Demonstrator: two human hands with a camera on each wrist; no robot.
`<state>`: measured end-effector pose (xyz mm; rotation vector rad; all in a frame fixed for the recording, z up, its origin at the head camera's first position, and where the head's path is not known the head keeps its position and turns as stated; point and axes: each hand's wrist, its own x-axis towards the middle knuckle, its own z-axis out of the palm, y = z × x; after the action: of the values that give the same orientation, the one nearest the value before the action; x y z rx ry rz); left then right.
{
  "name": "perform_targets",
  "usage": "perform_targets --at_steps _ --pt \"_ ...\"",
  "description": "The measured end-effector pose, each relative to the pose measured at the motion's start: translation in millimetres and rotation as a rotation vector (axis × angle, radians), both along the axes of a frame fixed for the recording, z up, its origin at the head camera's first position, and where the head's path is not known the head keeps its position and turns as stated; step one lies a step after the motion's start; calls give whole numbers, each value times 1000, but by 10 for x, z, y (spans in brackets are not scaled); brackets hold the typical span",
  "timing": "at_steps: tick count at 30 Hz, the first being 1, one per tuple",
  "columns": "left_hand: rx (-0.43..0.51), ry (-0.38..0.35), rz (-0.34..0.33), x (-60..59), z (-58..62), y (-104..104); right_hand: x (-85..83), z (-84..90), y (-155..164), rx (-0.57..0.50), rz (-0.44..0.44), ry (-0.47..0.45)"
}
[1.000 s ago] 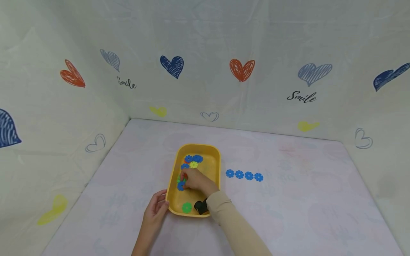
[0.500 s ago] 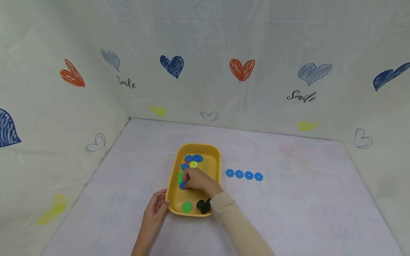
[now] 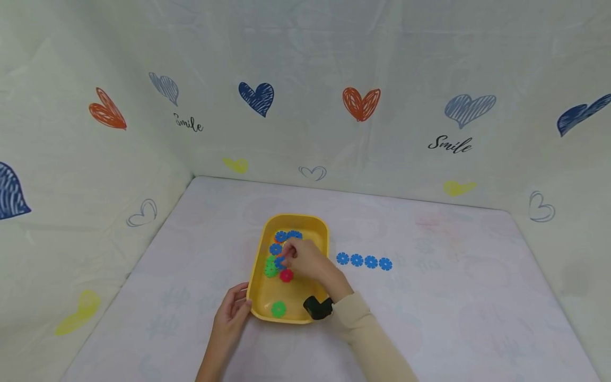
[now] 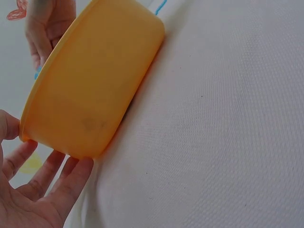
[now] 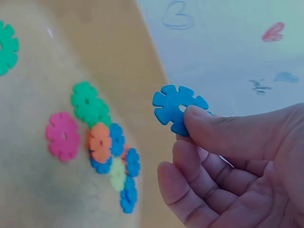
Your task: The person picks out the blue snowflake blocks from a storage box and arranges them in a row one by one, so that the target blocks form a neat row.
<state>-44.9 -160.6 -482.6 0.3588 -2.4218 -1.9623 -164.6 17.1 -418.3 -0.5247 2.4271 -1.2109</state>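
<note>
Right wrist view: the right hand [image 5: 237, 166] pinches a blue flower-shaped plastic disc [image 5: 178, 108] at frame centre — above the yellow plastic tub [image 3: 317, 225]. At lower left, the left hand [image 3: 231, 313] rests relaxed against the tub's corner.

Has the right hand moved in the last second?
Yes. The right hand, pinching a blue disc, shifted toward the yellow tray's far end.

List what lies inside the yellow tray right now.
Inside the yellow tray lie loose snowflake discs: blue ones, green ones, a pink one and an orange one. The right hand, pinching a blue disc, covers part of the floor.
</note>
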Motion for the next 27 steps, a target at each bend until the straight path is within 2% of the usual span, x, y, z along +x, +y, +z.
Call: perform_targets --at_steps 7,12,20,27 --pt "0 -15 4 -2 7 6 34 87 239 -38 -110 53" --pt "-2 -24 3 -9 -8 -2 41 122 423 -52 -208 41" --pt "-1 -35 5 -19 -13 -2 22 82 721 -59 -325 0" --pt "-15 -53 21 -26 -20 1 9 -5 996 -80 -366 -7"
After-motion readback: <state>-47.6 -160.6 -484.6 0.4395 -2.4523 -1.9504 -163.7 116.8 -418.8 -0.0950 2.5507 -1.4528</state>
